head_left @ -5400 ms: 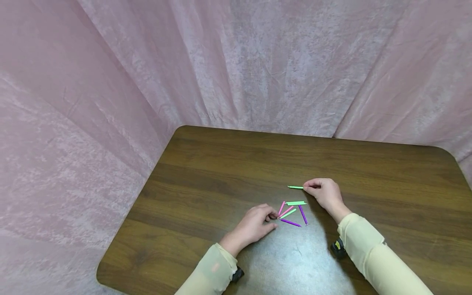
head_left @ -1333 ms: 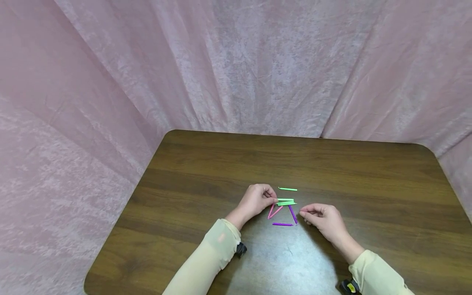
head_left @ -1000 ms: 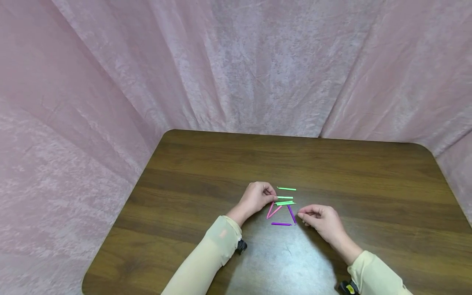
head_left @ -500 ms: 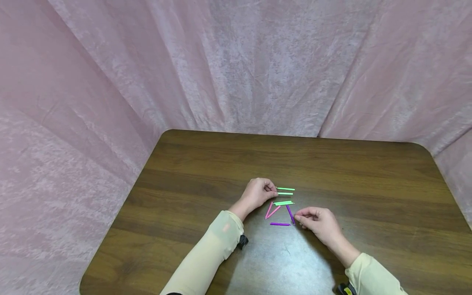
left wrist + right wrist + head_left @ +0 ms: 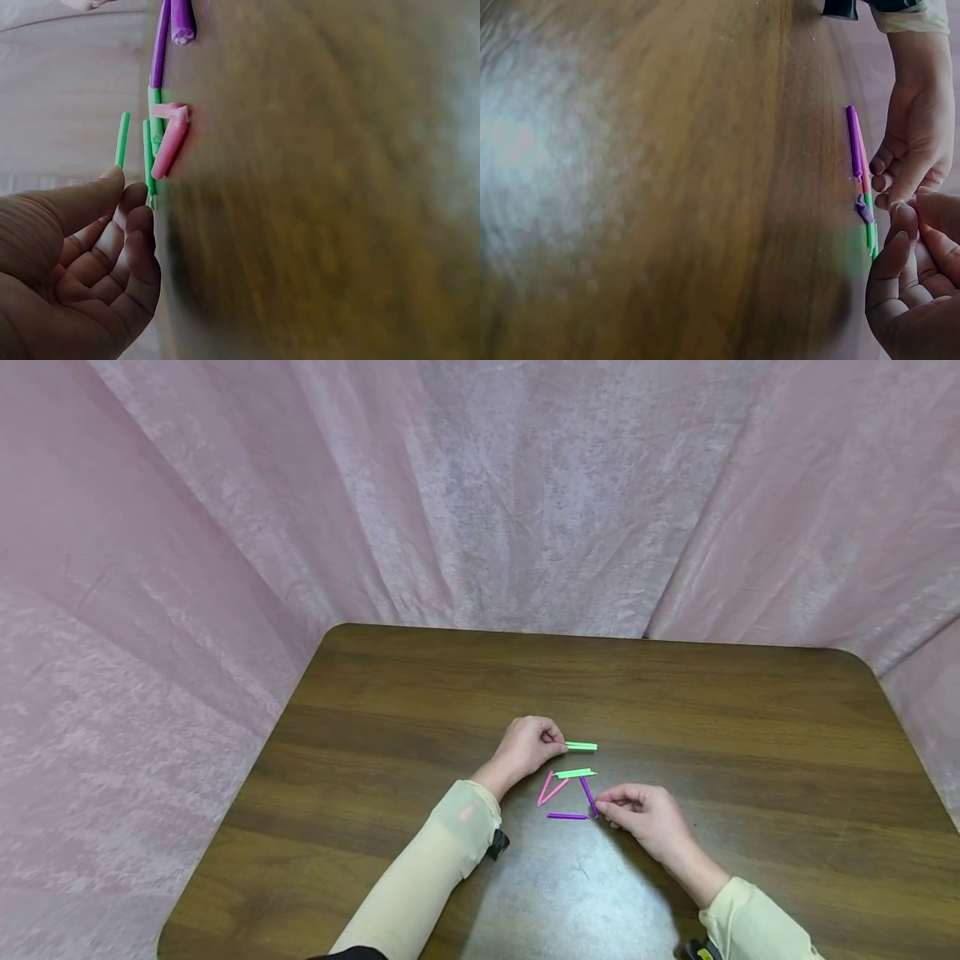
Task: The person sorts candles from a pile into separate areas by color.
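Note:
In the head view my left hand (image 5: 528, 745) pinches a thin green candle (image 5: 123, 139) between thumb and finger. It lies close alongside another green candle (image 5: 582, 744), and the two are hard to tell apart from above. Nearer to me are a pair of green candles (image 5: 575, 773), two pink candles (image 5: 553, 790) forming a V, a slanted purple candle (image 5: 588, 795) and a level purple candle (image 5: 567, 816). My right hand (image 5: 648, 814) hovers with loosely bent fingers near the slanted candle's lower end; nothing shows between its fingertips in the right wrist view.
A brown wooden table (image 5: 420, 693) lies under everything. Behind it and to the left hang pink curtains (image 5: 525, 510). Both forearms wear pale sleeves (image 5: 420, 868), and a dark device (image 5: 498, 844) sits at the left wrist.
My left hand has carried a green candle away from the green pair, up beside the candle that my right hand held earlier. The right hand, having let that candle go, has come nearer to me.

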Demonstrator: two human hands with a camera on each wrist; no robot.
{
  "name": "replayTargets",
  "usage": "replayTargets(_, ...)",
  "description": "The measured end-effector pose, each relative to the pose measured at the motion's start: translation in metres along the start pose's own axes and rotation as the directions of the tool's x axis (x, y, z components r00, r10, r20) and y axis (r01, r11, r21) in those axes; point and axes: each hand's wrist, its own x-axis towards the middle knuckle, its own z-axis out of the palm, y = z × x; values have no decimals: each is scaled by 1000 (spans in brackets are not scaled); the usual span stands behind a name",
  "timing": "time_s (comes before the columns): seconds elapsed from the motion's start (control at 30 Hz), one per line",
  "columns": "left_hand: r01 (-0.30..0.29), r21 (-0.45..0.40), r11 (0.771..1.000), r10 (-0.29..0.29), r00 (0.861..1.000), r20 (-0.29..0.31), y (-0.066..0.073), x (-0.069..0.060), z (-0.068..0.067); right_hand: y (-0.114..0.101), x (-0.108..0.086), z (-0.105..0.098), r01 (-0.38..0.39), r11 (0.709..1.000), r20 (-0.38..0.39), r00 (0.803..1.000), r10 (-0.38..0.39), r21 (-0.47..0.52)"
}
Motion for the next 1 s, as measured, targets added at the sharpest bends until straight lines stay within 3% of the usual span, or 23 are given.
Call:
replayTargets(0.57, 21, 103, 994, -24, 999, 23, 4, 9, 3, 2, 0, 2, 21, 999, 4, 1000, -21, 29)
replayTargets(1.0, 18, 148, 989, -26, 998, 49, 6, 9, 3, 3, 2, 1, -7, 1000, -4, 1000, 7, 3)
